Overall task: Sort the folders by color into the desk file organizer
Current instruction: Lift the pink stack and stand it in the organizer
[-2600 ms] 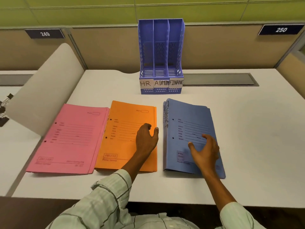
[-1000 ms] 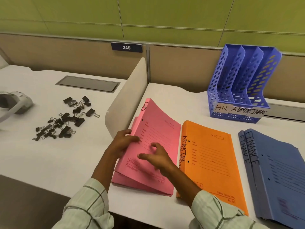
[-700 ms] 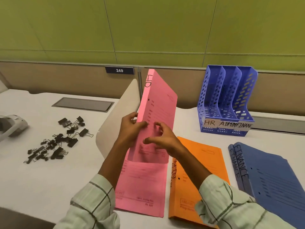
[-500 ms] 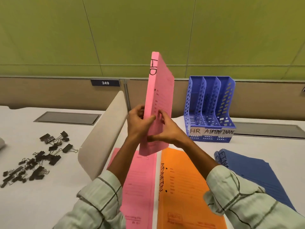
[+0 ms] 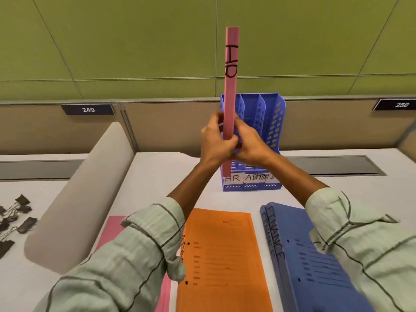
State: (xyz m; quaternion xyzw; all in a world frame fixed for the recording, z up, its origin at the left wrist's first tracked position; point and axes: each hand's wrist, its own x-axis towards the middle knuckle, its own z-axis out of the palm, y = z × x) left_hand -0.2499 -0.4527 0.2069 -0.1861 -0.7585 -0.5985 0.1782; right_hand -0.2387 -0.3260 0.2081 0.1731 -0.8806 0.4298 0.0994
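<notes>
I hold a pink folder (image 5: 231, 86) upright, spine towards me with "HR" written on it. My left hand (image 5: 215, 140) and my right hand (image 5: 249, 144) clasp it from either side near its lower part. It hangs in front of the left slot of the blue file organizer (image 5: 270, 122), whose slots are labelled HR, ADMIN and a partly hidden third. Its lower end sits just above the HR label. Another pink folder (image 5: 112, 228) lies flat under my left sleeve. An orange folder (image 5: 220, 255) and a stack of blue folders (image 5: 315, 266) marked FINANCE lie on the desk.
A rounded beige divider (image 5: 85, 190) stands at the left of the desk. Several black binder clips (image 5: 13, 219) lie beyond it on the neighbouring desk. A beige partition with plates 249 (image 5: 88, 109) and 250 (image 5: 401, 105) runs behind the organizer.
Both hands lifted one pink folder off the pile, turned it upright and edge-on, and carried it right and forward to the organizer's left slot.
</notes>
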